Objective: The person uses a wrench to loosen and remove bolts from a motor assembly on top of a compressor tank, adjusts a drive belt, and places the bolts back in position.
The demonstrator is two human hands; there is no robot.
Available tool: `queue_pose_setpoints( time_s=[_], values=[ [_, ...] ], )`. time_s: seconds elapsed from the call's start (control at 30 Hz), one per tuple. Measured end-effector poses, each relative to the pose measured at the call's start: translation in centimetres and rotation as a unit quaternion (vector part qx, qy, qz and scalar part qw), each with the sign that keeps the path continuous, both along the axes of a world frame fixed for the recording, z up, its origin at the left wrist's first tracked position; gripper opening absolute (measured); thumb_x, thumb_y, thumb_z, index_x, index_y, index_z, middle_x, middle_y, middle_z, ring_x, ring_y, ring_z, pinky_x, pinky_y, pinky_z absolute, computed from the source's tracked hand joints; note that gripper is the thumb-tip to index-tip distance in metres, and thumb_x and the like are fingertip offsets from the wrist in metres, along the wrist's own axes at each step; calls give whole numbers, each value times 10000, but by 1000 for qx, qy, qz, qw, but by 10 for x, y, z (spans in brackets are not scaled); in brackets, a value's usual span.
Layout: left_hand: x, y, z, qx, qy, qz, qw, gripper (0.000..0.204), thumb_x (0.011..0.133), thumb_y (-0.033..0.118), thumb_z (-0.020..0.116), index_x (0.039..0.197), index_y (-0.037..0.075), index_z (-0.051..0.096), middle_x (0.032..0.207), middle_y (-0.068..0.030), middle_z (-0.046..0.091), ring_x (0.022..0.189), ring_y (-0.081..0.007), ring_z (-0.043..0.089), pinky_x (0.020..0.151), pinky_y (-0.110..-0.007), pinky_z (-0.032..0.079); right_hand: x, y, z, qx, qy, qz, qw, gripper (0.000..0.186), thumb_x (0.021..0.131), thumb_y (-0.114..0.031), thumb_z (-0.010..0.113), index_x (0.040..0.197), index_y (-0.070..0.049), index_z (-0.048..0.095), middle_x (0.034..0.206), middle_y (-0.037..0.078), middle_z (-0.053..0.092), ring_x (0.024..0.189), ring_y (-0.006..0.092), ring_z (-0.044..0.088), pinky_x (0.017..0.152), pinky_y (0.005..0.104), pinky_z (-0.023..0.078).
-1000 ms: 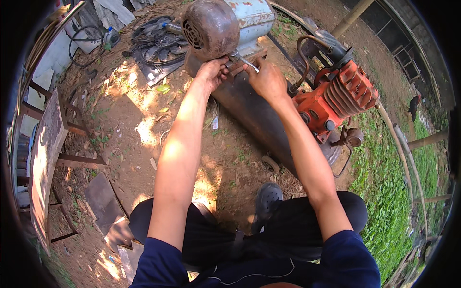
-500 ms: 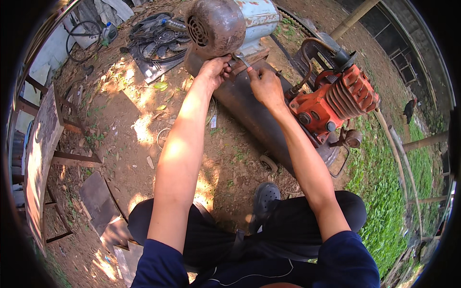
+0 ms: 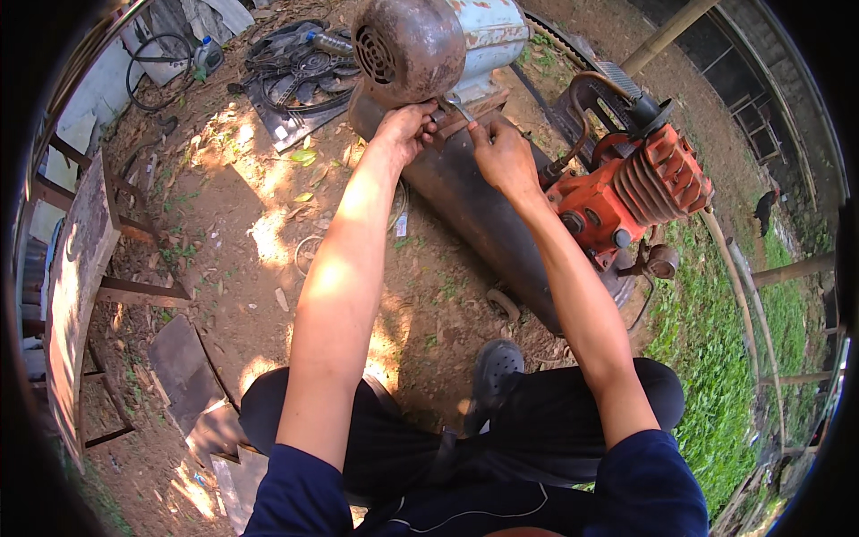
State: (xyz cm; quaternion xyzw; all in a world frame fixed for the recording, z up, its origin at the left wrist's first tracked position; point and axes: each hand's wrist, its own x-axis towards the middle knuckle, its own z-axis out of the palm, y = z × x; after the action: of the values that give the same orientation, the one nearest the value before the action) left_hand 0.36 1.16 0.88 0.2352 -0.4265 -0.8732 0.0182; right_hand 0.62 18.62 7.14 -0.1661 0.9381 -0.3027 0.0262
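My right hand (image 3: 506, 159) is closed on a metal wrench (image 3: 460, 109), whose far end meets the mounting foot under an electric motor (image 3: 413, 52). This motor has a rusty brown end cover with slots and a pale blue, flaking body. Just below the cover, my left hand (image 3: 407, 132) is closed, fingertips pinched at the same mount. A small metallic bit shows by those fingertips; I cannot make out what it is. Under both hands lies the long dark air tank (image 3: 483, 215) that bears the motor. A red finned compressor pump (image 3: 640, 192) sits on its nearer right end.
Left of the motor, a dark pile of cables and parts (image 3: 300, 76) lies on the dirt. A tilted wooden table (image 3: 82, 268) stands at the far left, with flat sheets (image 3: 192, 376) near my knee. Grass (image 3: 707, 358) borders the right side, past a looped metal handle (image 3: 642, 304).
The wrench has swung a little, its handle end moving right and down with my right hand. My left hand stays at the mount. The whole view has shifted slightly.
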Motion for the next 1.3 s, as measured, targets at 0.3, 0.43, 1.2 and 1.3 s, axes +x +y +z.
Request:
queue_pose_setpoints(
  time_s=[0.3,0.43,1.2,1.3],
  values=[
    [0,0,1,-13,-10,3,1000,99,893,136,630,898,46,588,644,4,512,552,-87,502,437,-221,391,3,-2,1,23,12,-3,1000,433,913,-387,500,978,14,650,928,300,639,938,462,604,825,510,468],
    [-1,-2,-2,-10,-11,3,1000,100,889,141,637,895,53,590,640,6,513,553,-88,502,442,-225,389,-10,4,6,62,65,27,996,419,909,-380,511,956,9,658,905,280,649,906,456,615,799,504,480],
    [-4,3,-1,4,-17,9,1000,115,881,160,655,878,64,591,631,0,522,538,-86,489,428,-229,367,-105,-4,-17,368,350,111,854,248,888,-152,463,1077,-38,576,1022,170,641,939,330,640,777,438,526],
    [-1,5,3,3,-9,9,1000,102,913,166,614,954,78,584,678,17,518,536,-65,481,440,-207,364,-110,1,-14,339,388,124,848,227,860,-141,501,1014,-27,623,971,187,650,898,340,650,796,436,513]
  ],
)
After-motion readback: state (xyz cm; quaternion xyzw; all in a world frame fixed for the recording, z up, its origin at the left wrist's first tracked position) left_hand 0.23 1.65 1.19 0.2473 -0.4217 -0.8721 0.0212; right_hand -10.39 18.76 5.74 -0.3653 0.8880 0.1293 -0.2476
